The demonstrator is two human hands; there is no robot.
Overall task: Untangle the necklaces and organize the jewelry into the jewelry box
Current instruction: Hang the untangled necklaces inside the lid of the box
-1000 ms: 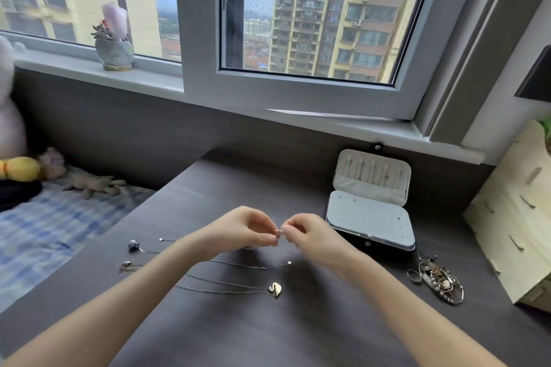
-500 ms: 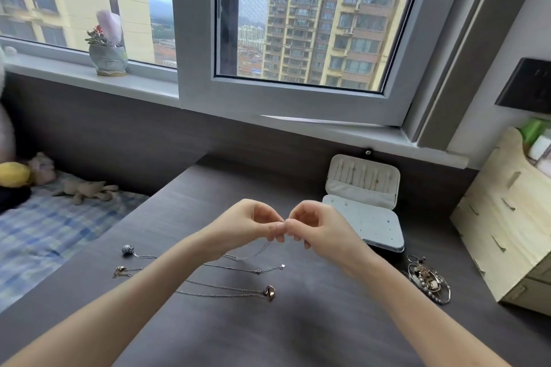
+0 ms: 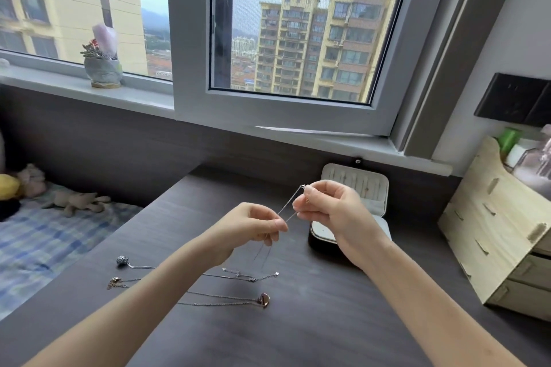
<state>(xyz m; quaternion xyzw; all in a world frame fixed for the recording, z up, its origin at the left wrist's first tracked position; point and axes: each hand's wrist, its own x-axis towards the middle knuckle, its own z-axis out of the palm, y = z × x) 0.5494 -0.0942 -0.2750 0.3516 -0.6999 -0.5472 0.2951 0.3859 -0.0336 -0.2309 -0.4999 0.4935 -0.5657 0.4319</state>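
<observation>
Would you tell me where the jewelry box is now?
Head view, right of centre: jewelry box open on the desk, behind the right hand, beside the wooden organizer.

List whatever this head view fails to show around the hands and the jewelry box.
- Jewelry box: the right hand covers most of its lower tray; the pieces in its lid are too small to identify.
- Thin chain pinched by both hands: its clasp is too small, and the loop below the left hand is faint.
- Ball-pendant necklace: its chain runs behind the left forearm, so any tangle is hidden.
</observation>
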